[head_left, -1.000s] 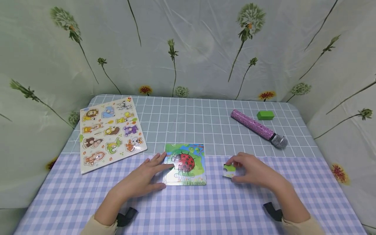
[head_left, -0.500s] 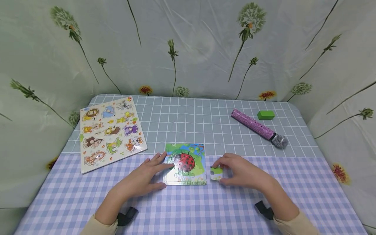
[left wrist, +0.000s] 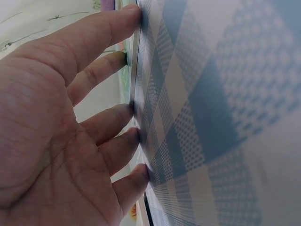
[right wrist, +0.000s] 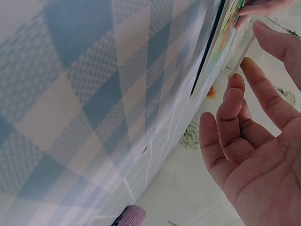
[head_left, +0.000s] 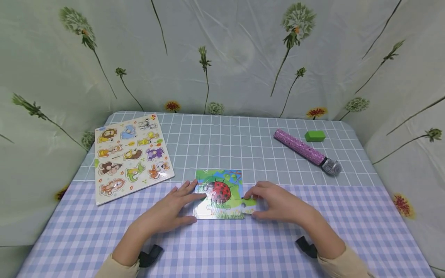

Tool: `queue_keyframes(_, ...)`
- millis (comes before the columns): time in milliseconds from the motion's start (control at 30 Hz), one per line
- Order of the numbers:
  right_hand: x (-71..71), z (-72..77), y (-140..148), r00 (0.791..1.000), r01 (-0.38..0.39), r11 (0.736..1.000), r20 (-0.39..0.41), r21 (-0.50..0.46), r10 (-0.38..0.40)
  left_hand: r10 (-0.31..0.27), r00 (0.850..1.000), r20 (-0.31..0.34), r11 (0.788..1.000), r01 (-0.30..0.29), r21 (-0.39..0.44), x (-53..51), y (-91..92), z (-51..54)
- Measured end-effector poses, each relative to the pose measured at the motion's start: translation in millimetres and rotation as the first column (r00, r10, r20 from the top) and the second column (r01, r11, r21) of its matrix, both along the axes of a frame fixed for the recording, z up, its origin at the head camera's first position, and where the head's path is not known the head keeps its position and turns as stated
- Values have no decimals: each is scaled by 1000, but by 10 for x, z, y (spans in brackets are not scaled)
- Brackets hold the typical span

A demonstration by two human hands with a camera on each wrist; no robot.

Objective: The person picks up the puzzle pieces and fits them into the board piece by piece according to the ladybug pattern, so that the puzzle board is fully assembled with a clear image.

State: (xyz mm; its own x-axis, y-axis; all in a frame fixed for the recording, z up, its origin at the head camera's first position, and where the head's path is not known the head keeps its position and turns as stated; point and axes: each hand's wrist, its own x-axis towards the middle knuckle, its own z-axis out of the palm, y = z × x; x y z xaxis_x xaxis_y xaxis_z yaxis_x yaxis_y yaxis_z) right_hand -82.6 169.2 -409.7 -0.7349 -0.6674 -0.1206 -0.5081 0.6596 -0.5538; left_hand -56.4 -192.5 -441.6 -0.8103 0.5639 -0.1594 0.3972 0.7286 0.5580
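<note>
A square ladybug jigsaw puzzle [head_left: 222, 189] lies flat on the checked cloth, in front of the person. On its left edge rests the left hand [head_left: 170, 208], fingers spread, the index fingertip on the picture and the thumb at the lower left corner. The right hand [head_left: 281, 202] pinches a green puzzle piece [head_left: 249, 206] between thumb and fingers at the puzzle's lower right edge. In the right wrist view that piece [right wrist: 244, 55] appears edge-on, held above the cloth. The left wrist view shows the fingertips of the left hand [left wrist: 70, 117] against the board's edge and the cloth.
An animal peg board [head_left: 133, 158] lies at the left. Toward the back right are a pink glittery microphone [head_left: 306, 151] and a green block [head_left: 315, 136]. A flower-printed curtain [head_left: 240, 58] hangs behind the table.
The right hand has carried the puzzle piece leftward, from apart on the right to over the puzzle's right edge. The left hand stays in place.
</note>
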Motion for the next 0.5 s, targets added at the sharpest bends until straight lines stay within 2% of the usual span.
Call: queue_keyframes(500,-38,-57,-136,999,-40,998,3,39,40,3,1000,-4,1000,-3,-1,-1,2,-8)
